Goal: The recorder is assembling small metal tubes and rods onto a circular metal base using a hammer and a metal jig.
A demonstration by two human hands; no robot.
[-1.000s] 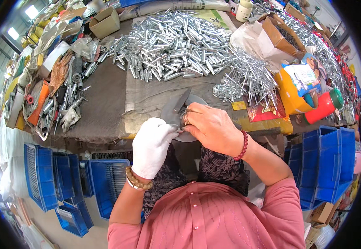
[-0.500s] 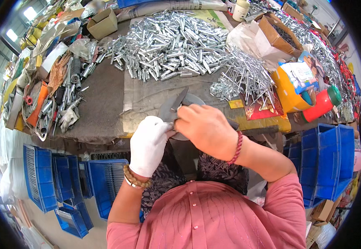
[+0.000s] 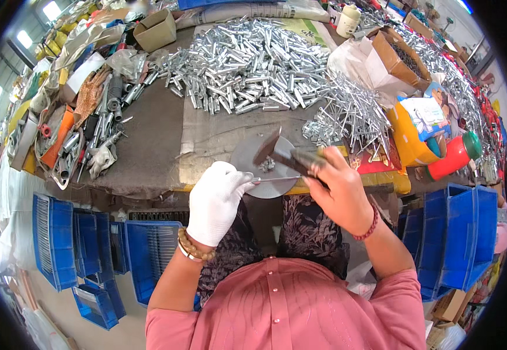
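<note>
My left hand [image 3: 213, 201], in a white glove, pinches one end of a thin metal rod [image 3: 281, 179] level over the near part of a round grey plate [image 3: 243, 156]. My bare right hand [image 3: 342, 189] grips the handle of a hammer [image 3: 268, 148], whose dark head hangs over the plate. Its lower fingers lie close to the rod's right end; whether they touch it I cannot tell. Several small metal bits [image 3: 267, 165] lie on the plate beneath the hammer head. A heap of long thin metal pins [image 3: 361, 111] lies beyond my right hand.
A big pile of silvery metal sleeves [image 3: 253, 64] covers the far bench. Hand tools and an orange-handled tool [image 3: 58, 137] crowd the left. At right stand a yellow packet [image 3: 408, 137], a red bottle with green cap [image 3: 448, 157] and a cardboard box [image 3: 399, 58]. Blue bins [image 3: 457, 239] flank my legs.
My right hand has moved right, away from my left hand, and the hammer has swung to the right with it. The rod between my hands and the bits on the plate now show.
</note>
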